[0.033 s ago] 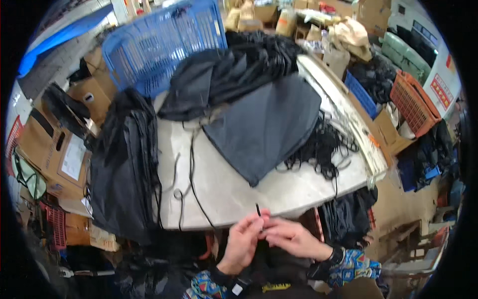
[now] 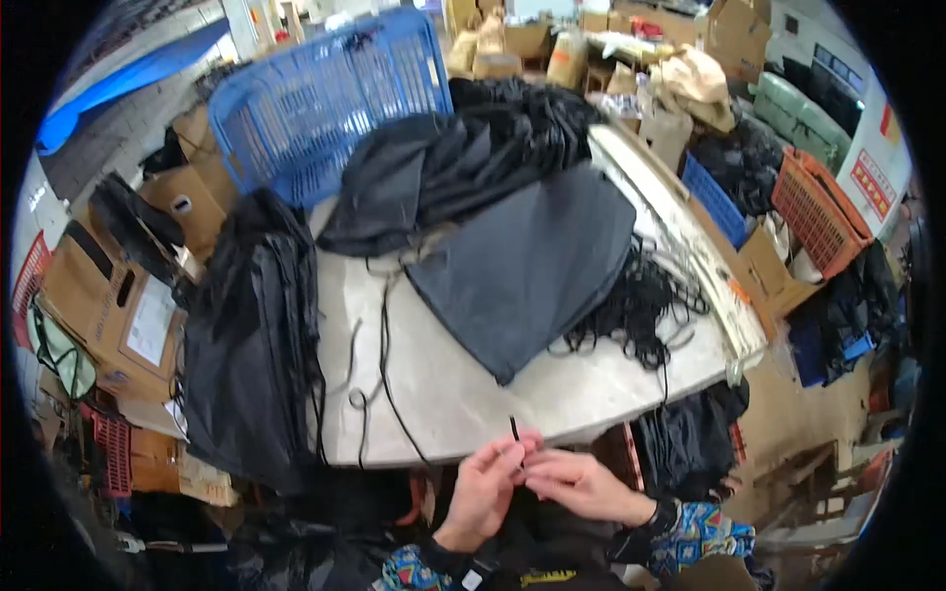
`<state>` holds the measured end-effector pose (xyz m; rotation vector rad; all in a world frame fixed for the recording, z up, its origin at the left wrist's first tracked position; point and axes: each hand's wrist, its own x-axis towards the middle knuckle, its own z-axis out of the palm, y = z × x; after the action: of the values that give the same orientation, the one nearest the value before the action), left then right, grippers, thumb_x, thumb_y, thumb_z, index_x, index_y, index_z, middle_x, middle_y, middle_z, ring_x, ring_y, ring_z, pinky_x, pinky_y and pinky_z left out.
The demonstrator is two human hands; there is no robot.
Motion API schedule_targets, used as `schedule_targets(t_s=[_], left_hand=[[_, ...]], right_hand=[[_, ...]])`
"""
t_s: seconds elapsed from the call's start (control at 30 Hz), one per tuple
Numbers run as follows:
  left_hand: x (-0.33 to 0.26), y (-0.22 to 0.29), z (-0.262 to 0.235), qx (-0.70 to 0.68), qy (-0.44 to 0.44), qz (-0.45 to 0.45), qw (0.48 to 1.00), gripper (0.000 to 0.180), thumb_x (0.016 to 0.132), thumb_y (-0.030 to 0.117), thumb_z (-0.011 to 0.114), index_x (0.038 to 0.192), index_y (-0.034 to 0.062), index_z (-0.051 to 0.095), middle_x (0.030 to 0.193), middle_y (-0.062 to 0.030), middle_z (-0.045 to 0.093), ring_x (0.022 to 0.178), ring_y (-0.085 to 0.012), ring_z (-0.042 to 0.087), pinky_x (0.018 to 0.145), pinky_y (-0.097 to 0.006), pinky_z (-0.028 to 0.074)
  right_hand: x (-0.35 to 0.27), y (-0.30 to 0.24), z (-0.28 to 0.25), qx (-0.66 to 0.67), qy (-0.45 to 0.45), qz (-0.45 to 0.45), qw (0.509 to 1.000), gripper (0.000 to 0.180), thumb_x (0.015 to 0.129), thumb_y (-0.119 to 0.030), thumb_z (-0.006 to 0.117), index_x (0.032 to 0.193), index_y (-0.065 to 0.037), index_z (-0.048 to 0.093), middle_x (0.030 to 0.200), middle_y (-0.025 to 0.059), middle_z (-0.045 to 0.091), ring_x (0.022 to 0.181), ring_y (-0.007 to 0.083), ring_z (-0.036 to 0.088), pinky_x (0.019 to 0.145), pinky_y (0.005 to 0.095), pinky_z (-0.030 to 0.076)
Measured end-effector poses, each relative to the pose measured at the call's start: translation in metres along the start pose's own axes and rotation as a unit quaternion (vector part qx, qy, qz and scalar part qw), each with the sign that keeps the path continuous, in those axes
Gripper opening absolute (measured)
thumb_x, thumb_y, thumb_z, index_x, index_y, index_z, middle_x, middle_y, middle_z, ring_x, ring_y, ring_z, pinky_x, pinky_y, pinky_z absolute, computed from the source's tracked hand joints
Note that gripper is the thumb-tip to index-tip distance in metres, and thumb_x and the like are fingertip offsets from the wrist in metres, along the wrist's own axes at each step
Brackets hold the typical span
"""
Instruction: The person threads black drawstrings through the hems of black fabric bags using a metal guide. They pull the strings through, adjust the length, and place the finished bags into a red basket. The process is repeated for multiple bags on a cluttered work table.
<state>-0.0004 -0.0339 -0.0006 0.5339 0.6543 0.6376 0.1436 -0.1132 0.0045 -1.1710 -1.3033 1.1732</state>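
Observation:
Close together at the table's near edge, my left hand (image 2: 480,495) and my right hand (image 2: 583,487) meet at the fingertips. Both pinch a thin black cord (image 2: 513,427), whose short end sticks up above the fingers; the rest of it is hidden by them. Just beyond lies a flat dark grey fabric bag (image 2: 532,266), one corner pointing toward me. A tangled heap of black cords (image 2: 641,310) rests against the bag's right side. Loose black cord (image 2: 385,364) trails over the pale tabletop (image 2: 443,414) on the left.
A pile of black fabric (image 2: 463,163) lies at the back of the table, with a blue plastic crate (image 2: 325,108) behind it. More black fabric (image 2: 251,345) hangs over the left edge. Cardboard boxes (image 2: 123,315) stand left; an orange crate (image 2: 820,212) stands right.
The whole scene sits slightly lower in the picture. My hands keep the same pinch on the cord, with barely any movement.

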Motion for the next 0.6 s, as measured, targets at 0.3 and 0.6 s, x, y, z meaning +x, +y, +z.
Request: schedule_targets(t_s=[0.3, 0.6], left_hand=[[0.005, 0.015, 0.011, -0.007, 0.021, 0.042, 0.999, 0.018, 0.092, 0.009, 0.054, 0.105, -0.0028, 0.059, 0.076, -0.0031, 0.057, 0.057, -0.0088, 0.048, 0.051, -0.025, 0.041], [-0.005, 0.002, 0.005, 0.125, 0.03, 0.069, 0.989, 0.016, 0.09, 0.007, 0.059, 0.101, -0.0033, 0.062, 0.064, 0.0025, 0.052, 0.046, -0.0017, 0.035, 0.04, -0.019, 0.025]], right_hand=[[-0.012, -0.036, -0.024, -0.078, 0.054, 0.108, 0.99, 0.023, 0.094, -0.013, 0.055, 0.113, -0.004, 0.064, 0.086, 0.0037, 0.059, 0.071, 0.0063, 0.051, 0.063, 0.0211, 0.042], [-0.028, -0.03, -0.023, 0.035, 0.051, 0.207, 0.976, 0.027, 0.097, -0.02, 0.049, 0.116, -0.006, 0.062, 0.064, -0.0035, 0.051, 0.055, 0.0025, 0.043, 0.05, 0.0186, 0.033]])
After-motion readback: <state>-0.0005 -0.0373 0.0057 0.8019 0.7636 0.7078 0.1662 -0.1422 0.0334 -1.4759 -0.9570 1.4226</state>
